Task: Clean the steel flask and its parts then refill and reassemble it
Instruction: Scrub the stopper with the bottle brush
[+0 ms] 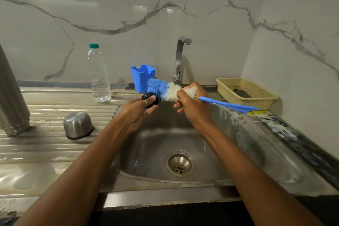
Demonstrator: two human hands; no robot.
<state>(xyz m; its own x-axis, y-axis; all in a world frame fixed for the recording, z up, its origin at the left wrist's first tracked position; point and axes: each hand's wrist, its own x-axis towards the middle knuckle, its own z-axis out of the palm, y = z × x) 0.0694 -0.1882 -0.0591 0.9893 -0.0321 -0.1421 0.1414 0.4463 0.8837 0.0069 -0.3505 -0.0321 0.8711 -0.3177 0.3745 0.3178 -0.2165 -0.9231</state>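
My left hand [139, 110] grips a small round black flask stopper [151, 97] above the sink basin [165, 145]. My right hand [190, 104] is closed around the bristles of a blue and white bottle brush [161, 88], whose blue handle [229, 105] points right. The brush tip touches the stopper. The steel flask body [12, 97] stands upside down on the drainboard at the far left. Its steel cup lid [78, 124] lies upside down nearby on the drainboard.
A clear plastic water bottle [99, 75] with a green cap stands by the wall. A blue plastic holder [143, 77] sits left of the tap [180, 58]. A beige basket [245, 91] rests at the right. Foam streaks the sink's right side.
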